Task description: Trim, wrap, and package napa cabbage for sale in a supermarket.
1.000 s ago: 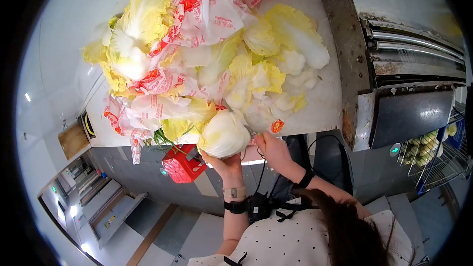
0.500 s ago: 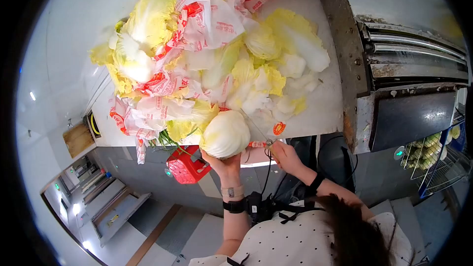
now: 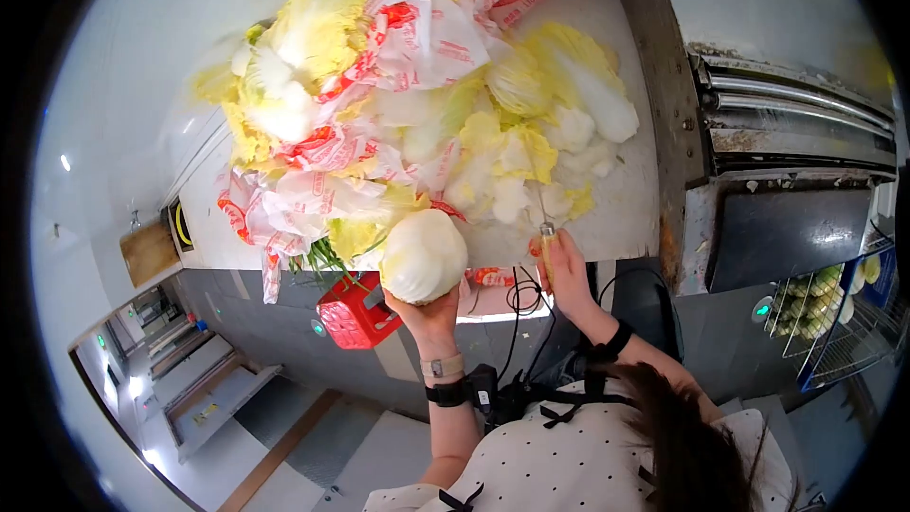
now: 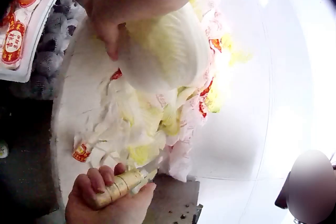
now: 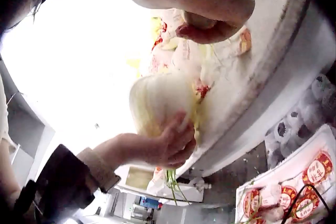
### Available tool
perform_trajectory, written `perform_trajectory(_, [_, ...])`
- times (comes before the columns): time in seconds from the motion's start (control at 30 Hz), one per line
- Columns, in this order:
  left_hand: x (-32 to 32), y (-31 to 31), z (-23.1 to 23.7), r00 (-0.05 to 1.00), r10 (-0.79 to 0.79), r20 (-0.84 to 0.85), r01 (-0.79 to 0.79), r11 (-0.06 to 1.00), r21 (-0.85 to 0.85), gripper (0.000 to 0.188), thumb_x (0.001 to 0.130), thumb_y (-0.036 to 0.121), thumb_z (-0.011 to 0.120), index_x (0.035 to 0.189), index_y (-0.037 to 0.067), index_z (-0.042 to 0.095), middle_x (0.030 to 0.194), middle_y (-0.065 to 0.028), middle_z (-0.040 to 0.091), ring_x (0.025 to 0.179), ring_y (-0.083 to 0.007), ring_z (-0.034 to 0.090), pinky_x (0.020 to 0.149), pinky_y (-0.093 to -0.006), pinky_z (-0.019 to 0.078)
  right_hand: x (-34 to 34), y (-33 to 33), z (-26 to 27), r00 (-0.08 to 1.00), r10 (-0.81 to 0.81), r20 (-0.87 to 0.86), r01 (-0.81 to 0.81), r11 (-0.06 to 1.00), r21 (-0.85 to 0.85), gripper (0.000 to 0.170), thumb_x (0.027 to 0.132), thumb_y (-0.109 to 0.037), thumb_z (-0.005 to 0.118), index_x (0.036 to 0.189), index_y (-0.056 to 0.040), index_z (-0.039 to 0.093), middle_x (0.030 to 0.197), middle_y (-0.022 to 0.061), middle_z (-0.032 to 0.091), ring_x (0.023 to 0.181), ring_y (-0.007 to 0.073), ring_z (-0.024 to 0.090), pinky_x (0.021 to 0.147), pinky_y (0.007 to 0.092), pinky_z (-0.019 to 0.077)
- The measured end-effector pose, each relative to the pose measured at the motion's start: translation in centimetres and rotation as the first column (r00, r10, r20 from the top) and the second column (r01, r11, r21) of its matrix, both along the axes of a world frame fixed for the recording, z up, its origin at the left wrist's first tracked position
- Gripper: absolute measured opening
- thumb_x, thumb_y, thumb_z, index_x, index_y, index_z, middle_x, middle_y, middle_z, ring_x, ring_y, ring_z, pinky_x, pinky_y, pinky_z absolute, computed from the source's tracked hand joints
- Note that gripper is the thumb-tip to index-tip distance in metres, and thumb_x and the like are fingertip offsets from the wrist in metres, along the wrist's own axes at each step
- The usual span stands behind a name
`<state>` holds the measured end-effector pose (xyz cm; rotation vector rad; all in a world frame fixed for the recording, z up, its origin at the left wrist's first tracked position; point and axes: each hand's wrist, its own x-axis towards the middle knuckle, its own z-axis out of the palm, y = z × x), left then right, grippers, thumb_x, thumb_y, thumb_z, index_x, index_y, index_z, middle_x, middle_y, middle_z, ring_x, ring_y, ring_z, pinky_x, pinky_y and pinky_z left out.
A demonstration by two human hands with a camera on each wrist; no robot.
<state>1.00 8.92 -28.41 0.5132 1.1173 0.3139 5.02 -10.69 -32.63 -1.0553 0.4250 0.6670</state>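
Seen from above, a person works at a pale table (image 3: 626, 223) heaped with loose cabbage leaves (image 3: 578, 76) and crumpled plastic bags (image 3: 431, 43) printed in red. A pale, rounded cabbage (image 3: 424, 256) sits just below the centre of the frame, slightly to the left, held up at the table's near edge. The left hand (image 3: 428, 316) grasps it from underneath; in the right wrist view its fingers curl against the cabbage's side.

Right of the cabbage, the right hand (image 3: 567, 277) is wrapped around the light wooden handle of a knife (image 3: 547, 242). The blade points toward the top of the frame, over the scattered leaves (its tip is too blurred to place exactly).

The change is in the knife: half a second ago it slanted toward the cabbage, close beside it; now it has swung upright and away to the right, leaving a gap. The cabbage has stayed in the left hand, its rounded white end showing more. My reading is that cutting has paused, with cabbage and knife both firmly in hand.

A red stool (image 3: 355, 315) stands below the table edge, left of the cabbage; green stalks (image 3: 322, 256) hang just above it.
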Motion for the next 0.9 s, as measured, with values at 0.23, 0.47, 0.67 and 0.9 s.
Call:
perform_trajectory(0.23, [-0.8, 0.3, 5.4, 0.98, 0.031, 0.197, -0.036, 0.999, 0.019, 0.064, 0.08, 0.061, 0.039, 0.129, 0.02, 0.04, 0.133, -0.0043, 0.04, 0.122, -0.0285, 0.039, 0.095, -0.0504, 0.0363, 0.1, 0.5, 5.2, 0.872, 0.226, 0.435, -0.127, 0.961, -0.245, 0.021, 0.086, -0.014, 0.053, 0.1, -0.0005, 0.047, 0.07, 0.0106, 0.049, 0.061, 0.0187, 0.048, 0.058, 0.0278, 0.0397])
perform_trajectory(0.47, [-1.0, 0.2, 12.5, 0.891, -0.068, 0.449, 0.021, 0.994, 0.11, 0.066, 0.082, 0.059, 0.038, 0.131, 0.014, 0.038, 0.13, -0.0064, 0.044, 0.12, -0.0267, 0.041, 0.099, -0.0478, 0.0336, 2.1, -0.4, 15.8, 0.509, 0.371, 0.777, -0.15, 0.927, -0.344, 0.026, 0.075, -0.01, 0.06, 0.098, 0.0001, 0.052, 0.078, 0.0145, 0.053, 0.066, 0.0297, 0.053, 0.06, 0.0312, 0.0424])
perform_trajectory(0.67, [-0.6, -2.0, 20.6, 0.807, 0.111, 0.58, -0.031, 0.989, -0.146, 0.053, 0.088, 0.044, 0.041, 0.129, 0.01, 0.04, 0.131, -0.0093, 0.043, 0.121, -0.027, 0.04, 0.102, -0.0456, 0.0296, 1.7, -2.4, 24.9, -0.064, 0.479, 0.875, 0.103, 0.876, -0.472, 0.024, 0.07, -0.014, 0.064, 0.09, -0.0028, 0.057, 0.07, 0.0134, 0.055, 0.06, 0.0311, 0.054, 0.054, 0.0346, 0.0424])
perform_trajectory(0.9, [-0.6, -3.6, 20.7, 0.598, 0.048, 0.8, 0.177, 0.965, -0.191, 0.053, 0.088, 0.044, 0.04, 0.13, 0.01, 0.038, 0.133, -0.0117, 0.041, 0.121, -0.0316, 0.039, 0.101, -0.0508, 0.0299, -0.4, -4.2, 30.0, -0.267, 0.5, 0.824, 0.345, 0.848, -0.403, 0.034, 0.067, -0.028, 0.072, 0.088, -0.0051, 0.057, 0.063, 0.0065, 0.051, 0.052, 0.0226, 0.053, 0.045, 0.031, 0.0406])
